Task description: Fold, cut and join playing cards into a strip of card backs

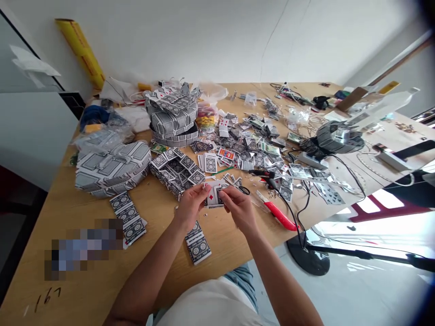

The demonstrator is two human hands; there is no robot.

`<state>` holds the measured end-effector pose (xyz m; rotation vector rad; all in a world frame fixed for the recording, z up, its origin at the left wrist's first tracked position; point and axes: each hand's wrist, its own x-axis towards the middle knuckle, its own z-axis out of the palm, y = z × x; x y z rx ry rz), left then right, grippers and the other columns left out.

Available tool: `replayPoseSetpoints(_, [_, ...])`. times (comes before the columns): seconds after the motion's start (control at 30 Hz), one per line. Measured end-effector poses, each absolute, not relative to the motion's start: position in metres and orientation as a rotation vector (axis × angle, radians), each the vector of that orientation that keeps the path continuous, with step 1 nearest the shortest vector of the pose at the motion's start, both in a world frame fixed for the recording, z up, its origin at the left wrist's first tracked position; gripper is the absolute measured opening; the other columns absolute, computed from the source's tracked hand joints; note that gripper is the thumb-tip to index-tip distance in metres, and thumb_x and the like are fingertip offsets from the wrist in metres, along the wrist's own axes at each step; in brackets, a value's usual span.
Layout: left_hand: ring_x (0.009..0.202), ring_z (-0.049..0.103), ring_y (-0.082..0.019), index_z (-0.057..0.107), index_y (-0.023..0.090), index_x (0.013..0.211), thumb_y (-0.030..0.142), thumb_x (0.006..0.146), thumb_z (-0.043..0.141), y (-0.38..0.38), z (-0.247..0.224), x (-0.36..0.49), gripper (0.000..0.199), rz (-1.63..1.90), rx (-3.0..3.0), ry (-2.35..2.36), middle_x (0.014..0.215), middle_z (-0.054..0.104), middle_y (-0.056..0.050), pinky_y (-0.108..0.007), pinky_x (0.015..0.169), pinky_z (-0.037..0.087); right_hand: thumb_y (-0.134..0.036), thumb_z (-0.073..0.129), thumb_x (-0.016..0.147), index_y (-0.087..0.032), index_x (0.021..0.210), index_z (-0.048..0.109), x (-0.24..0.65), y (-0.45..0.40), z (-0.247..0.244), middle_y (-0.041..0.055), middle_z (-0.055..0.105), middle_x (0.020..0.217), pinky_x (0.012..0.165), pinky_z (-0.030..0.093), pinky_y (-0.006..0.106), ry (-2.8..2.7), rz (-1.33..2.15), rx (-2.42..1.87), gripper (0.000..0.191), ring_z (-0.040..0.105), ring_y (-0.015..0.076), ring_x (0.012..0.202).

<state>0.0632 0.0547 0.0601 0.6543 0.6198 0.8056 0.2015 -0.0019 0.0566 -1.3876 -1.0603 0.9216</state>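
Between my two hands, above the table's front part, are a few playing cards (211,197), one showing a red diamond. My left hand (190,203) pinches their left edge. The fingers of my right hand (238,206) are closed on the right side, where a patterned card back shows. Just beyond my hands lies an open box made of patterned cards (176,170). A strip of joined playing cards (198,244) rests below my left wrist, and another card strip (128,217) lies farther left.
A heart-shaped card box (113,167) and stacked card boxes (173,115) stand at the left. Loose cards (246,145) cover the middle. A red-handled cutter (280,215), black-handled tool (268,176) and cables lie right, near the table edge. A yellow roll (81,54) leans against the wall.
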Motion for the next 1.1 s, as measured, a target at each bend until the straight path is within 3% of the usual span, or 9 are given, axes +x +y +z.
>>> replayPoseSetpoints(0.13, [0.079, 0.069, -0.019, 0.075, 0.013, 0.087, 0.043, 0.068, 0.083, 0.052, 0.062, 0.084, 0.036, 0.926, 0.570, 0.632, 0.084, 0.075, -0.006, -0.027, 0.072, 0.054, -0.056, 0.068, 0.078, -0.019, 0.072, 0.067, 0.209, 0.001, 0.063, -0.0002, 0.053, 0.069, 0.042, 0.041, 0.021, -1.103, 0.987, -1.356, 0.038, 0.044, 0.0099, 0.054])
replayPoseSetpoints(0.3, [0.080, 0.068, -0.017, 0.075, 0.013, 0.095, 0.035, 0.069, 0.084, 0.050, 0.066, 0.091, 0.036, 0.918, 0.518, 0.619, 0.092, 0.075, -0.008, -0.024, 0.070, 0.052, -0.054, 0.067, 0.079, -0.017, 0.066, 0.066, 0.221, 0.007, 0.066, -0.0016, 0.050, 0.058, 0.043, 0.044, 0.020, -1.126, 1.083, -1.353, 0.040, 0.042, 0.0086, 0.050])
replayPoseSetpoints(0.5, [0.076, 0.066, -0.016, 0.076, 0.013, 0.095, 0.040, 0.071, 0.083, 0.053, 0.065, 0.084, 0.036, 0.910, 0.584, 0.629, 0.093, 0.075, -0.009, -0.023, 0.062, 0.048, -0.055, 0.069, 0.077, -0.016, 0.065, 0.069, 0.218, 0.022, 0.068, -0.0019, 0.049, 0.055, 0.038, 0.042, 0.020, -1.164, 1.211, -1.309, 0.041, 0.039, 0.0078, 0.047])
replayPoseSetpoints(0.8, [0.072, 0.063, -0.018, 0.076, 0.012, 0.094, 0.048, 0.071, 0.081, 0.052, 0.083, 0.060, 0.043, 0.992, 0.693, 0.649, 0.096, 0.074, -0.013, -0.024, 0.055, 0.046, -0.051, 0.071, 0.078, -0.017, 0.068, 0.070, 0.181, 0.024, 0.067, -0.0010, 0.055, 0.057, 0.042, 0.046, 0.021, -1.082, 1.125, -1.232, 0.036, 0.045, 0.0087, 0.049])
replayPoseSetpoints(0.97, [0.069, 0.060, -0.015, 0.072, 0.016, 0.110, 0.050, 0.078, 0.074, 0.049, 0.092, 0.050, 0.046, 1.008, 0.751, 0.601, 0.097, 0.073, -0.011, -0.023, 0.051, 0.043, -0.047, 0.071, 0.080, -0.017, 0.071, 0.071, 0.164, 0.017, 0.080, -0.0009, 0.058, 0.057, 0.042, 0.045, 0.021, -1.084, 1.026, -1.245, 0.031, 0.048, 0.0093, 0.048])
replayPoseSetpoints(1.1, [0.061, 0.054, -0.011, 0.074, 0.012, 0.098, 0.051, 0.081, 0.071, 0.048, 0.096, 0.042, 0.043, 1.016, 0.788, 0.569, 0.088, 0.072, -0.011, -0.023, 0.051, 0.042, -0.046, 0.070, 0.081, -0.017, 0.073, 0.071, 0.160, 0.017, 0.090, 0.0004, 0.063, 0.056, 0.040, 0.044, 0.021, -1.146, 1.028, -1.221, 0.030, 0.053, 0.0099, 0.047])
